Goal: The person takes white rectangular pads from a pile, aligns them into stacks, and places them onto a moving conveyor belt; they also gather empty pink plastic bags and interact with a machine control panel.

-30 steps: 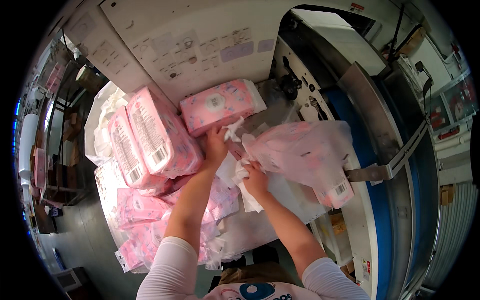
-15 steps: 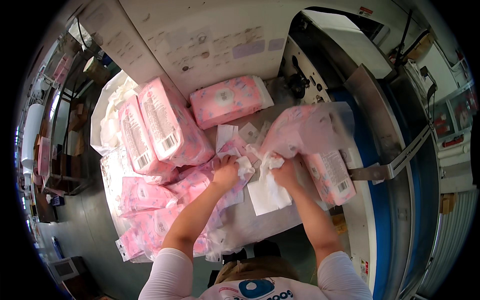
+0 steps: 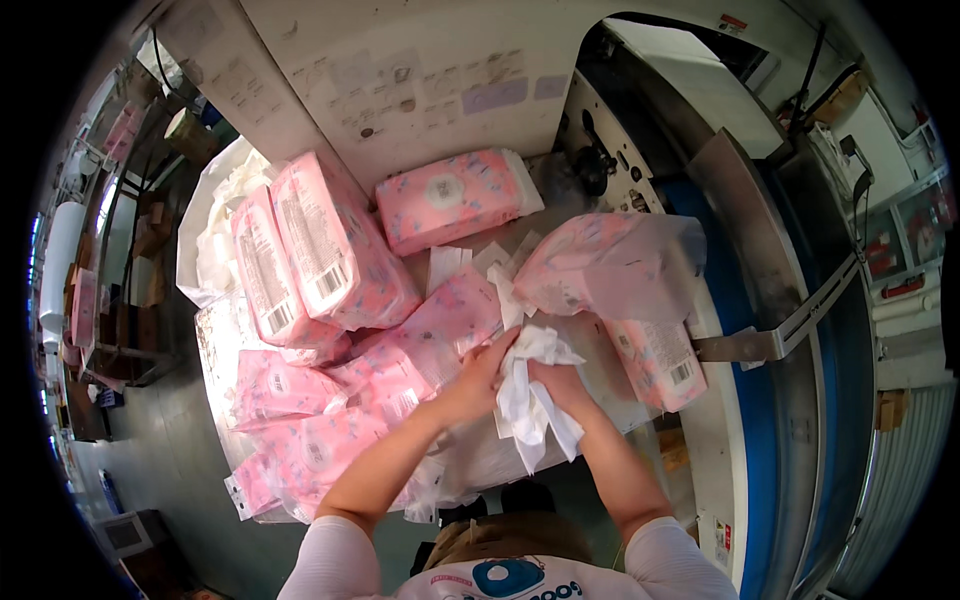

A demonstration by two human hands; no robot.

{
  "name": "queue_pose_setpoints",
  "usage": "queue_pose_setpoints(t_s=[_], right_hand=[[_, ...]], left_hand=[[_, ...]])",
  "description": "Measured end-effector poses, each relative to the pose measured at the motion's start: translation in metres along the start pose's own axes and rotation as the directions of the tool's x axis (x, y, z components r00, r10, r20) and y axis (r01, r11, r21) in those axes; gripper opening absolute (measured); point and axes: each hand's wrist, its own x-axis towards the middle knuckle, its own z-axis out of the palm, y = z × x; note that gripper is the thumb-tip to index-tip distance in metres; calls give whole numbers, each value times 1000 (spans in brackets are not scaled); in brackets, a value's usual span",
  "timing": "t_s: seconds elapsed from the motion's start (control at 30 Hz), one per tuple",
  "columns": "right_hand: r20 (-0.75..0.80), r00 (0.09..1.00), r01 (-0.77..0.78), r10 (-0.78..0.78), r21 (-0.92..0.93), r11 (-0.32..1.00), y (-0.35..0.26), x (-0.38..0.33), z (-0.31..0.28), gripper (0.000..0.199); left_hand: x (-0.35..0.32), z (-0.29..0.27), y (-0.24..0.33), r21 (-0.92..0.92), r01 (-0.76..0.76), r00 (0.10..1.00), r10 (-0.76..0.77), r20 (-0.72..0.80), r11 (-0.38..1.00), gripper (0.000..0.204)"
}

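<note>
A crumpled bunch of white tissues [image 3: 535, 370] hangs between my hands over the front of the table. My left hand [image 3: 478, 382] is closed at the left edge of the bunch. On its other side, my right hand [image 3: 562, 388] grips the tissues, its fingers partly covered by them. Just left of my left hand lies a flattened pink wrapper [image 3: 465, 312]. Beyond my right hand, a pink tissue pack [image 3: 565, 262] with a loose, translucent film end leans over another pink pack [image 3: 655, 360].
Two full pink packs [image 3: 335, 240] stand at the left by a white bag [image 3: 215, 235] of crumpled material. Another pack [image 3: 455, 198] lies at the back against the machine panel [image 3: 420, 60]. Several slack pink wrappers [image 3: 290, 385] cover the left front. A metal bracket arm [image 3: 745, 346] juts in from the right.
My hands have come together, the left moving right and away from the pink wrapper. The white tissues are now gathered and lifted between them, nearer to me.
</note>
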Motion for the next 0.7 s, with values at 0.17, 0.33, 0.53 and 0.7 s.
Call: queue_pose_setpoints(t_s=[0.17, 0.33, 0.53, 0.7], right_hand=[[-22, 973, 197, -228, -426, 883, -44, 56, 3, 46], [-163, 971, -50, -176, -855, 516, -18, 90, 13, 59], [-182, 959, -24, -216, -813, 581, -10, 85, 11, 55], [-48, 859, 422, -511, -499, 757, -22, 28, -10, 35]], left_hand=[[41, -28, -47, -707, 56, 936, -283, -208, 705, 69], [81, -23, -144, -15, 366, 612, -253, -750, 930, 55], [105, -40, -148, 3, 605, 657, -497, -567, 796, 25], [99, -69, -56, -406, -85, 607, -275, -745, 910, 10]])
